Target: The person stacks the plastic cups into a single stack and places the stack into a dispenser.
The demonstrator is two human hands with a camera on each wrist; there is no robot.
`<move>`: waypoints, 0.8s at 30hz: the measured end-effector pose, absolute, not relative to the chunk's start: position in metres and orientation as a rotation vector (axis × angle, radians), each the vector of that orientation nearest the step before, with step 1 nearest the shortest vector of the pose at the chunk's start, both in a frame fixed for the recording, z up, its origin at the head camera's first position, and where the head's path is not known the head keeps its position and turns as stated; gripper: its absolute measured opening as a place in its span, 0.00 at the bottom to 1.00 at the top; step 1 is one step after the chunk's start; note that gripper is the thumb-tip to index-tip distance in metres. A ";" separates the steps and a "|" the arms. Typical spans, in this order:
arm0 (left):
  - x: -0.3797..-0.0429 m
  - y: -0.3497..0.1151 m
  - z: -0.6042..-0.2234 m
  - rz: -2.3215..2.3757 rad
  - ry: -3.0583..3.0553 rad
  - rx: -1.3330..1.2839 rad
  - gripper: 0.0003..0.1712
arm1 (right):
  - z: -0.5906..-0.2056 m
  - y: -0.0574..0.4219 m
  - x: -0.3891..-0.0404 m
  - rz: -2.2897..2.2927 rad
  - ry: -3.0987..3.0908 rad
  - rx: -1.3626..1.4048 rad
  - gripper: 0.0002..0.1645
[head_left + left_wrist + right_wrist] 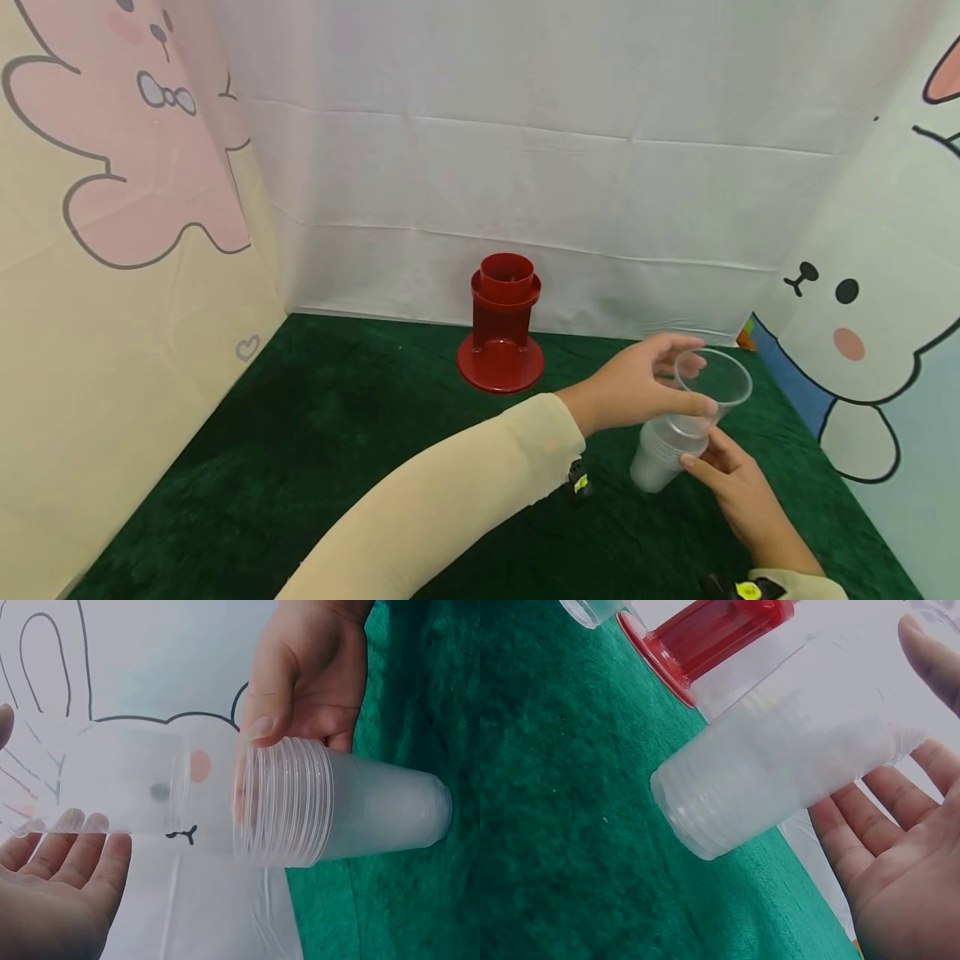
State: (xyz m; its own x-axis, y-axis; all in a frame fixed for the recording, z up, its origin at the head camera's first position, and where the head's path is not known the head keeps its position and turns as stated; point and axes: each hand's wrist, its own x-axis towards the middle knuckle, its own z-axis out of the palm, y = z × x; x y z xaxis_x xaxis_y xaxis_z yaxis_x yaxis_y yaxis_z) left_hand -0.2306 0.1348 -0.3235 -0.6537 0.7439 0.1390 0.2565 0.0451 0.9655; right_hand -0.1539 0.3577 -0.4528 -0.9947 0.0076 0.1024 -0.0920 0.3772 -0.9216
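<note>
My left hand [645, 387] holds a single clear plastic cup [720, 379] near its rim, thumb on one side and fingers on the other. Below it, a nested stack of clear plastic cups [658, 458] is held tilted by my right hand [742, 492], whose thumb lies across the rims. In the left wrist view a gap shows between the single cup [124, 780] and the stacked rims [289, 802]. The right wrist view shows the stack [742, 772] slanting, its bottom towards the green cloth, with my right fingers [877, 817] along its side.
A red stand [501, 333] with a round base and a tube top is at the back of the green cloth [315, 433]. Part of another clear cup [592, 609] appears near its base in the right wrist view. A white curtain [562, 183] closes off the back.
</note>
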 end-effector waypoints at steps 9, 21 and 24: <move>-0.233 0.138 -0.331 1.642 1.939 0.973 0.39 | -0.454 0.357 -0.154 1.702 -2.524 0.081 0.38; -0.234 0.143 -0.354 1.631 1.973 0.923 0.38 | -0.456 0.358 -0.154 1.687 -2.539 0.084 0.39; -0.234 0.144 -0.362 1.607 2.002 0.888 0.37 | -0.456 0.359 -0.155 1.721 -2.508 0.149 0.37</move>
